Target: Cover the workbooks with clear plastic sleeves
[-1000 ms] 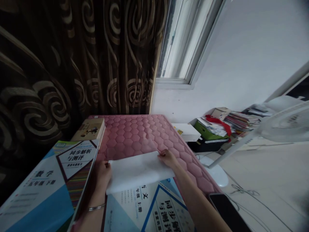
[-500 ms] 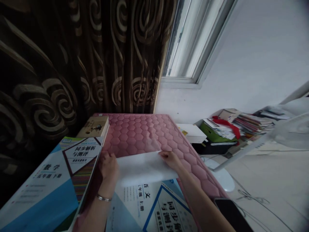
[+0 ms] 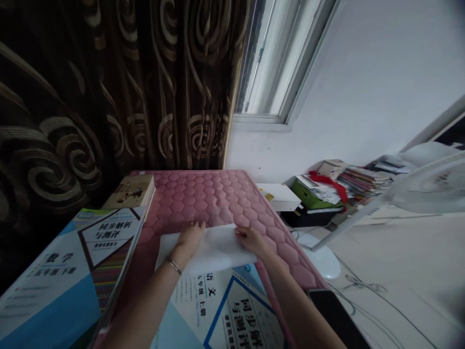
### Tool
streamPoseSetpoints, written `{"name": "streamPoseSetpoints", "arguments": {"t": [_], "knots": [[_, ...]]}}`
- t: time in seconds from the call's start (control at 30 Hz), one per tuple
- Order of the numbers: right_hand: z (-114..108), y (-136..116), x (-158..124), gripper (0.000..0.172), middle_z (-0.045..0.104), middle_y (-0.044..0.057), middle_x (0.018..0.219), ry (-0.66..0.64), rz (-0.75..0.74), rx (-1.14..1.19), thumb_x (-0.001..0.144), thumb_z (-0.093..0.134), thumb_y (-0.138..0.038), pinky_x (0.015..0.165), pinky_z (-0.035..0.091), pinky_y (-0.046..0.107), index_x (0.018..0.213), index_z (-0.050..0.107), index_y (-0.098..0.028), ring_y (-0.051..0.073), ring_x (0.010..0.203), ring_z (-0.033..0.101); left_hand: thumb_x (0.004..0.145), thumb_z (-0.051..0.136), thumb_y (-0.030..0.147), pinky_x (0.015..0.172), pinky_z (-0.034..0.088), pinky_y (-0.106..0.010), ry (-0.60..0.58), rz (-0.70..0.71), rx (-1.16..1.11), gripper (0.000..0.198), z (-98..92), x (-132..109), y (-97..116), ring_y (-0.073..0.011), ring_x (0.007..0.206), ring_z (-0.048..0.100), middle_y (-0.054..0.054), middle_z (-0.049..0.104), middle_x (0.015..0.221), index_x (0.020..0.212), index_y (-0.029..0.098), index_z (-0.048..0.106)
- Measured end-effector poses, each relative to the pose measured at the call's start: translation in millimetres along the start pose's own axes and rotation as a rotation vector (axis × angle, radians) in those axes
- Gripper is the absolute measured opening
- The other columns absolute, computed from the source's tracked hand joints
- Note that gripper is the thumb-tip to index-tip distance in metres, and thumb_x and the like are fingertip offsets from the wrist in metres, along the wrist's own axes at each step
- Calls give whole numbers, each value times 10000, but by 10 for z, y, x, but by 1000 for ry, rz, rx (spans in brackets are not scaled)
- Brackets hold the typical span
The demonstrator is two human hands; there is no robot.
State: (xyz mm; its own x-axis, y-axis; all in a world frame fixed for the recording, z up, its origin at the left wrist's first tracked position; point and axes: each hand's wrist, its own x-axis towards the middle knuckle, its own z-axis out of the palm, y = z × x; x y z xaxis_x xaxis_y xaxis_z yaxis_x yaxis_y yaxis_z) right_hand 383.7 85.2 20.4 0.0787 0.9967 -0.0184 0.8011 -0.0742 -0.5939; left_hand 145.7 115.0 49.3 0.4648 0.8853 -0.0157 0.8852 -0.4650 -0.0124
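A white sheet of paper lies across the upper part of a blue-and-white workbook. My left hand rests on the sheet left of its middle, fingers extended to its far edge. A metal bracelet is on that wrist. At the sheet's far right corner, my right hand pinches the paper between thumb and bent fingers. The workbook's cover shows below the sheet, between my forearms.
Workbooks and a brown book stack stand left on the pink quilted surface. A dark flat device lies at the right edge. Beyond are a white box, a fan, piled papers and cables.
My left hand has moved right, from the sheet's left end onto the paper. My right hand keeps its pinch on the far right corner. The view has shifted slightly.
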Motion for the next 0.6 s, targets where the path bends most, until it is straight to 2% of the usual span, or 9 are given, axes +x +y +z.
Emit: {"name": "streamPoseSetpoints", "arguments": {"t": [0.13, 0.27, 0.5, 0.6], "knots": [[-7, 10, -94, 346, 754, 70, 995, 23, 29, -40, 837, 561, -200, 791, 496, 280, 1144, 720, -218, 222, 898, 702, 899, 396, 23, 846, 521, -399, 6, 58, 43, 455, -16, 108, -20, -274, 1059, 634, -217, 663, 1098, 1312, 146, 543], [20, -11, -135, 361, 730, 62, 1098, 45, 25, -53, 852, 533, -188, 857, 479, 270, 1162, 712, -240, 211, 987, 681, 906, 406, 39, 800, 526, -376, 0, 78, 71, 467, -18, 171, 24, -269, 1006, 650, -223, 667, 1059, 1342, 151, 529], [11, -74, -110, 376, 722, 122, 1071, 35, 11, -77, 855, 483, -134, 856, 480, 297, 1129, 732, -203, 252, 1002, 673, 925, 382, 51, 815, 522, -368, 32, 39, 86, 356, -20, 291, 127, -252, 1040, 629, -195, 633, 1126, 1195, 135, 599], [31, -61, -83, 364, 721, 101, 1045, 31, -11, -77, 849, 490, -128, 861, 473, 274, 1097, 740, -218, 229, 985, 667, 936, 376, 66, 798, 525, -362, 41, 20, 71, 335, -9, 383, 184, -241, 1012, 639, -189, 626, 1119, 1172, 141, 601]]}}
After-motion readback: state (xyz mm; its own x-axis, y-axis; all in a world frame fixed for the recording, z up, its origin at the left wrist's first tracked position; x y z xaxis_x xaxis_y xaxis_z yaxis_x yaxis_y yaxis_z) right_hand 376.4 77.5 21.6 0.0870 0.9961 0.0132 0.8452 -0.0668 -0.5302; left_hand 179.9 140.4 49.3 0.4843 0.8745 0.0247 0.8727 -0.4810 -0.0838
